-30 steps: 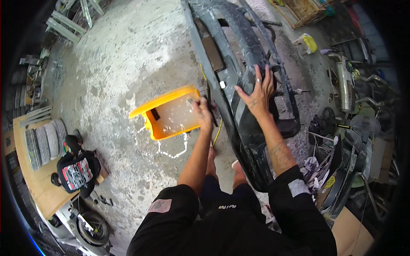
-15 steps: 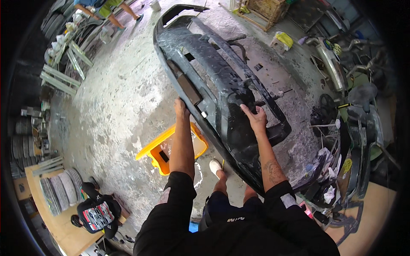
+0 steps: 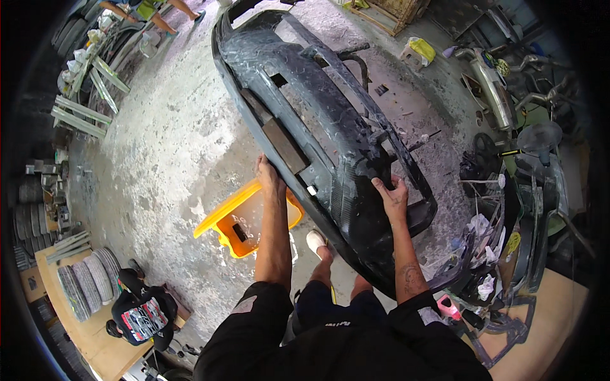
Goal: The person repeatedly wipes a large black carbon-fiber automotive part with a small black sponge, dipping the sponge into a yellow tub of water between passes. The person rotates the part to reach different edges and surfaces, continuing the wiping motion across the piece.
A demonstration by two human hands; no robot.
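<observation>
**Left grip (image 3: 269,173) and right grip (image 3: 393,200) clasped a dark car bumper (image 3: 340,124) on 2 sides**

The left grip was closed on the bumper's long left edge, its fingers mostly hidden by the rim. The right grip was partly curled on the opposite side, thumb laid over the dark panel and fingers toward a gap in the frame. How firmly either pressed could not be told.

The bumper stretched diagonally ahead of the person, its far end toward the top and its near end beside the legs. Whether it hung free or rested on the mottled floor (image 3: 165,146) was unclear.

Slipping seemed the likeliest trouble: the surface had a sheen that looked like water, and the right thumb lay on a broad, smooth stretch. With both hands nearer the lower end, the long far end could have dipped or twisted.

A yellow tub (image 3: 222,211) with cloudy contents stood just left of the bumper, partly behind the left forearm (image 3: 274,238). A sideways swing could have knocked it and spilled liquid by the pale shoe (image 3: 315,242). On the right, a pile of dark panels (image 3: 532,190) could have snagged the near corner if it swung outward.
</observation>
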